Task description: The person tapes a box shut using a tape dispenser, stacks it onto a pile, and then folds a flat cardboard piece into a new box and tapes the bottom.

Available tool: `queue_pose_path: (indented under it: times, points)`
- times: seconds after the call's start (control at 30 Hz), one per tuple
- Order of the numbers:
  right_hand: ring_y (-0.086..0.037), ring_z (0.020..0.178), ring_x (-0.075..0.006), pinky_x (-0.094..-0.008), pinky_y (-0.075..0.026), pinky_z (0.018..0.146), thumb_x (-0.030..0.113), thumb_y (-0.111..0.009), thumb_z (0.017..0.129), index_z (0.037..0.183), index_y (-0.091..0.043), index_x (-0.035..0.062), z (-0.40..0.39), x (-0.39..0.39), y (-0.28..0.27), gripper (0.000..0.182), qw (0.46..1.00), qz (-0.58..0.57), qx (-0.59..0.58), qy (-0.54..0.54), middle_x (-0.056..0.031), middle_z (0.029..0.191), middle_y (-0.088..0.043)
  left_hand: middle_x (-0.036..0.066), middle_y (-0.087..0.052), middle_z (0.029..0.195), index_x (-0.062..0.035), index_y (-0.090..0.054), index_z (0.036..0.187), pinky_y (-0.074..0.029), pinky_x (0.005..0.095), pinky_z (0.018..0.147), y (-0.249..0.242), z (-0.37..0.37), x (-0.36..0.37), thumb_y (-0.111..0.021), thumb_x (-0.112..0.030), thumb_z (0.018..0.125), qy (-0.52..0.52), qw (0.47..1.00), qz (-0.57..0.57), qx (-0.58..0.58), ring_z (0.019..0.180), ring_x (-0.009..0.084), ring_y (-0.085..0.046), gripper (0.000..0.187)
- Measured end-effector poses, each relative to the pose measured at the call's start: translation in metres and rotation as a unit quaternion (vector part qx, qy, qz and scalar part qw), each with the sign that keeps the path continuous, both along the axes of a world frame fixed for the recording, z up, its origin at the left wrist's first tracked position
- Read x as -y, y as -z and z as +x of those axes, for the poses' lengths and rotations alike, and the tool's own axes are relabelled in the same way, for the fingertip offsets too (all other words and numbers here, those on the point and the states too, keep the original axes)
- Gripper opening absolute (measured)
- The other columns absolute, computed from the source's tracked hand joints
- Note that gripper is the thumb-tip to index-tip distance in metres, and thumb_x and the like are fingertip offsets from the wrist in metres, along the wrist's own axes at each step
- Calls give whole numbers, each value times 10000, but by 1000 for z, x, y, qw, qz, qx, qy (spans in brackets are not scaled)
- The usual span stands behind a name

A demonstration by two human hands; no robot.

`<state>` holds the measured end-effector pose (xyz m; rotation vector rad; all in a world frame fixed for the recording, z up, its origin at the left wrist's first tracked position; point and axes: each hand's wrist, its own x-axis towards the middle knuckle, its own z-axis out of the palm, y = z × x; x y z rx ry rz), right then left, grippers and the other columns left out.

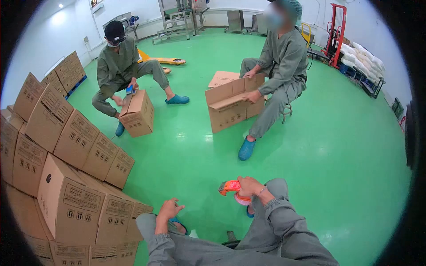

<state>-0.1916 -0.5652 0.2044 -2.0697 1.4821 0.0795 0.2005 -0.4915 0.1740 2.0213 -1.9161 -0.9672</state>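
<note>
My right hand (251, 186) is closed round an orange tape gun (230, 187), held above my right knee with its front end pointing left. Below the grip shows its pinkish roll of tape (242, 199). Over my left knee is my left hand (169, 209), fingers apart and nothing in them. Green floor lies between the two hands. The nearest carton to my left hand is the end one of the stack (141, 209), to its left.
Stacked brown cartons (83, 201) rise along the left side. Ahead, one co-worker (117, 66) holds a blue tape gun (129, 90) over a carton (138, 114). Another seated co-worker (284, 62) handles a partly unfolded carton (228, 111). A yellow pallet jack (162, 60) stands behind.
</note>
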Motion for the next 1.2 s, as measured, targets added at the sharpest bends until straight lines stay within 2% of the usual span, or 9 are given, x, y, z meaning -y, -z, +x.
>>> queue_pose_path:
  times: [0.5, 0.57, 0.67, 1.2]
  points:
    - [-630, 826, -439, -498, -499, 732, 198, -636, 677, 1045, -541, -43, -3, -1, 4, 450, 1000, -14, -8, 4, -257, 855, -644, 170, -701, 924, 26, -607, 1174, -528, 407, 767, 4, 3, 2, -778, -345, 781, 0, 1000, 3, 8, 866, 317, -675, 566]
    - [-638, 895, -442, -483, -517, 767, 237, -653, 709, 1071, -536, -83, -2, 1, 3, 497, 1000, 9, -17, -5, -284, 938, -651, 177, -698, 930, 29, -605, 1172, -528, 407, 763, 3, 3, 1, -779, -344, 781, -5, 1000, 10, 3, 864, 320, -675, 568]
    - [-635, 845, -436, -485, -505, 749, 198, -628, 681, 1057, -542, -55, -1, -3, 1, 461, 1000, -5, -11, 11, -263, 866, -648, 185, -695, 931, 35, -603, 1169, -529, 406, 758, 4, 4, 1, -781, -341, 780, 6, 1000, 0, 7, 861, 319, -676, 569]
    - [-636, 888, -429, -486, -510, 778, 219, -631, 693, 1074, -542, -48, -1, -3, -3, 473, 1000, 10, -20, 1, -265, 908, -651, 188, -696, 953, 29, -602, 1192, -539, 396, 766, 3, 1, 1, -784, -356, 784, -7, 1000, 25, 14, 883, 298, -677, 590]
